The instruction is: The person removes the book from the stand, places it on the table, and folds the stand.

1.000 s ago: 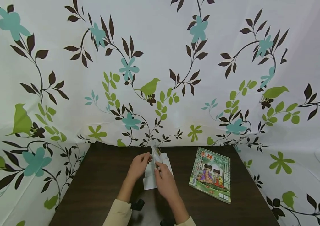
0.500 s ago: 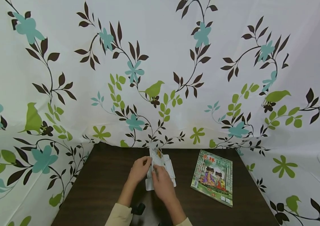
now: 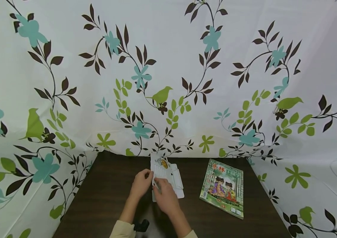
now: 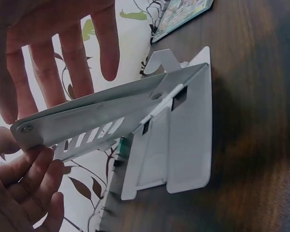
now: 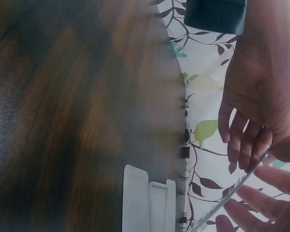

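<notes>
A white metal folding book stand [image 3: 161,168] is in front of me, near the back of the table. Its hinged, slotted panel [image 4: 87,121] stands raised and tilted above the base [image 4: 183,150], which rests on the tabletop. An orange-and-yellow picture shows on the panel's upper face. My left hand [image 3: 141,183] pinches the panel's left edge between thumb and fingers. My right hand [image 3: 166,196] holds the near end, thumb on one side and spread fingers [image 4: 108,53] on the other. In the head view, the right hand covers part of the stand.
A green-covered magazine [image 3: 222,188] lies at the right of the dark wooden table [image 3: 106,178]. A white, leaf-patterned cloth [image 3: 186,82] hangs behind and at both sides. A black camera [image 3: 141,225] is strapped at my left wrist.
The stand's panel has swung left from nearly edge-on, so more of its face with the picture shows. Both hands have moved slightly left with it. The magazine stays in place.
</notes>
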{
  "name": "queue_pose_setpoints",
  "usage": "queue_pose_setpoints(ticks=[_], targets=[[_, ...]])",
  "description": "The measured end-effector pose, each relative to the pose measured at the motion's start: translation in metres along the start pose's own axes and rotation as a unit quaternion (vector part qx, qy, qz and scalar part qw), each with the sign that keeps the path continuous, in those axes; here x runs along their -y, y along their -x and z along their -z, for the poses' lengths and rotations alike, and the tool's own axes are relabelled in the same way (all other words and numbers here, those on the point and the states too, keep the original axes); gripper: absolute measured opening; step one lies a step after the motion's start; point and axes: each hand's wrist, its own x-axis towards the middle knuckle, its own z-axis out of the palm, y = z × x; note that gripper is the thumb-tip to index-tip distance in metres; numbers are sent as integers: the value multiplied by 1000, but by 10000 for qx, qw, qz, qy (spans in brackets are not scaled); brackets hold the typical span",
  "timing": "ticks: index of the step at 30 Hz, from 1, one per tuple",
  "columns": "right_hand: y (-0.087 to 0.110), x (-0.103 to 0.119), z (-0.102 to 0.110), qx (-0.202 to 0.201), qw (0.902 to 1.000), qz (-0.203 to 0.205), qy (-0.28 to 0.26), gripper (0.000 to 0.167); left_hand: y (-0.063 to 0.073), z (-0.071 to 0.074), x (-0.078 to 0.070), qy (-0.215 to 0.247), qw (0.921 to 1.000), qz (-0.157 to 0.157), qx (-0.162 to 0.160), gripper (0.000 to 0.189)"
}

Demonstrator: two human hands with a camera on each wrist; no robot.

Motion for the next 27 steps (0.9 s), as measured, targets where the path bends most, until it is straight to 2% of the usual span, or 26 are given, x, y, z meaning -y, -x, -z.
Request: queue_pose_setpoints(ticks=[6, 13, 21, 27], targets=[[-1, -6, -8, 532, 9979, 275, 252, 41, 4, 5, 16, 187, 9996, 192, 3, 22], [-5, -9, -19, 863, 9937, 570, 434, 39, 7, 7, 37, 169, 9989, 422, -93, 25], [-5, -10, -32, 1574, 9854, 239, 597, 46, 17, 10, 58, 282, 9984, 477, 92, 27], [-4, -11, -40, 1716, 9816, 162, 825, 48, 20, 9, 67, 235, 9974, 652, 200, 29]])
